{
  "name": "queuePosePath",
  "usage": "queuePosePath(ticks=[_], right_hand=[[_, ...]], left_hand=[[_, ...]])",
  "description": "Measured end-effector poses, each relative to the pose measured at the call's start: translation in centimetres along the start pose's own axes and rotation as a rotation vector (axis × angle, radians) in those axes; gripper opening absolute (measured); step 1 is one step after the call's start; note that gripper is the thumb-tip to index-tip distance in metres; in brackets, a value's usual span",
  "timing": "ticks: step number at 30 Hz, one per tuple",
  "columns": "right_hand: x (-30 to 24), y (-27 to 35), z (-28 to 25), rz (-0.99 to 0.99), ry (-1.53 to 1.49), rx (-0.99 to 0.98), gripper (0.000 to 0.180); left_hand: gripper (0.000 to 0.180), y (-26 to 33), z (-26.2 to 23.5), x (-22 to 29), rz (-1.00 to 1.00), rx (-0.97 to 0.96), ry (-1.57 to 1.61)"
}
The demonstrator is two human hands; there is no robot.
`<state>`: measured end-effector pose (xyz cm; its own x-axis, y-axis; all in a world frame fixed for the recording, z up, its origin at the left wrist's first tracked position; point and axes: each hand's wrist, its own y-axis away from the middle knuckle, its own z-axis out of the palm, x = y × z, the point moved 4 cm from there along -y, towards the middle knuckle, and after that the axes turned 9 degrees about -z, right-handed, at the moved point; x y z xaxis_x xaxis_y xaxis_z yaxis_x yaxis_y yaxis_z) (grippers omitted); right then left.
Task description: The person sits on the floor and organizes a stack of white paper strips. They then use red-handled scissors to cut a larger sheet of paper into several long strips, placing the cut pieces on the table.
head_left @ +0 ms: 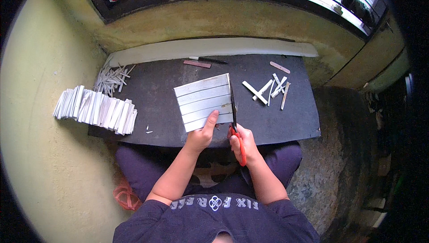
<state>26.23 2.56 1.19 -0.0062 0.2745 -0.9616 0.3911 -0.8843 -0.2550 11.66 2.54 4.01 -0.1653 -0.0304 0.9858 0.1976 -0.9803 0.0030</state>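
Note:
My left hand [203,132] grips the lower edge of a white card [203,100] marked with dark parallel lines, its thumb lying on top. Red-handled scissors [241,149] are in my right hand [246,142], fingers wrapped round the handles. Their dark blades [233,104] point away from me and lie along the card's right edge. Whether the blades are parted is hard to make out. Several pale cut strips [277,86] are scattered to the right of the card. A little brown mark shows near the card's right side.
A long row of packed white strips [96,109] stands at the left, with a heap of thin slivers [111,80] behind it. A pen [210,59], a pinkish flat stick [196,64] and a rounded stick [279,67] lie on the dark table [156,82]. Wall and window rise beyond.

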Motion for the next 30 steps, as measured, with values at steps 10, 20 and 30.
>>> queuePosePath(ticks=[10, 20, 30], right_hand=[[0.6, 0.0, 0.1, -0.013, 0.015, 0.013, 0.057], [0.9, 0.0, 0.3, 0.047, -0.002, 0.020, 0.054], [1.5, 0.0, 0.3, 0.077, -0.001, 0.018, 0.049]], left_hand=[[0.023, 0.2, 0.5, 1.0, -0.004, -0.035, -0.029], [0.022, 0.1, 0.2, 0.7, 0.033, -0.016, 0.002], [0.023, 0.0, -0.4, -0.1, -0.005, 0.002, -0.012]])
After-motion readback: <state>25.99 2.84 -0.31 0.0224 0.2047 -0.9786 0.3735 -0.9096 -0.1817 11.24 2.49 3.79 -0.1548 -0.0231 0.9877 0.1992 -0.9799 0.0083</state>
